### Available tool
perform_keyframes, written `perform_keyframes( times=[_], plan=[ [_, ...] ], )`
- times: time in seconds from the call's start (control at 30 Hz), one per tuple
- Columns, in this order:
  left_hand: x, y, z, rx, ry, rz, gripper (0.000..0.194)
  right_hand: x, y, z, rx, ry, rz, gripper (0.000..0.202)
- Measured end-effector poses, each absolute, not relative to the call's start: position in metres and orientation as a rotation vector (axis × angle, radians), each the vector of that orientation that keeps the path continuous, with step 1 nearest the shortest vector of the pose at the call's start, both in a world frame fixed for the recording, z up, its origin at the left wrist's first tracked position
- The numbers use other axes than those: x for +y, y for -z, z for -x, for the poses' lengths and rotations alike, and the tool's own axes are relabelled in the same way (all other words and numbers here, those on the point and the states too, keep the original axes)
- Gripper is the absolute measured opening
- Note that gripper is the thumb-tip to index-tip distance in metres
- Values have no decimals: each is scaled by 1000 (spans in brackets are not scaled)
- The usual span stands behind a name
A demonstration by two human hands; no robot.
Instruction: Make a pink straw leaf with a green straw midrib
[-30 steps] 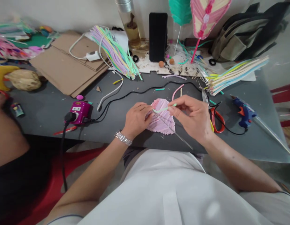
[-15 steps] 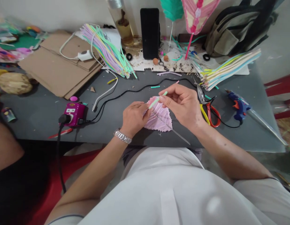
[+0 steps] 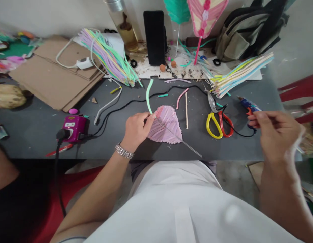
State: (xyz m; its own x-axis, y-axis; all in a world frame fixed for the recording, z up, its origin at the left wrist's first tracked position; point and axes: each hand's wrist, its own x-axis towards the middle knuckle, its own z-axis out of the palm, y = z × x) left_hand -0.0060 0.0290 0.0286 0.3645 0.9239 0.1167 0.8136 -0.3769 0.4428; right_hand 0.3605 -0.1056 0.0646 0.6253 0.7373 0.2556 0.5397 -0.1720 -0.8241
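- Centre: leaf shape (image 3: pixel 169 126), pink and lilac, finely striped
- Above centre: mint-green strip (image 3: pixel 148 95)
- Right of centre: scissors (image 3: pixel 220 118), one handle yellow, one red
- Left: magenta socket box (image 3: pixel 75 131)
- Surface (image 3: pixel 106 148): grey

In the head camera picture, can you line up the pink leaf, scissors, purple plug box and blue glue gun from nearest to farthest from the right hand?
1. Blue glue gun: at the right hand
2. Scissors: left of that hand
3. Pink leaf: farther left, by the left hand
4. Purple plug box: farthest left of these
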Motion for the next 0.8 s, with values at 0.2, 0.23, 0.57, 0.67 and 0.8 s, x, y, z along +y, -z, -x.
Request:
perform_keyframes(
  times=[0.2,0.23,0.57,0.67,0.8],
  plan=[
    [28,-33,6,1595,-385,-2316,47,-126,-38,-405,-1126,99,2176,28],
    [28,-35,5,1607,-354,-2318,46,-126,-35,-407,-1108,126,2193,29],
    [28,-28,7,1570,-546,-2249,42,-104,-26,-422,-698,-267,2292,36],
    [27,-27,7,1611,-546,-2246,38,-97,-29,-424,-546,-572,2177,39],
    [26,-27,5,1614,-485,-2212,39,-92,-28,-432,-555,-903,1925,36]
  ],
)
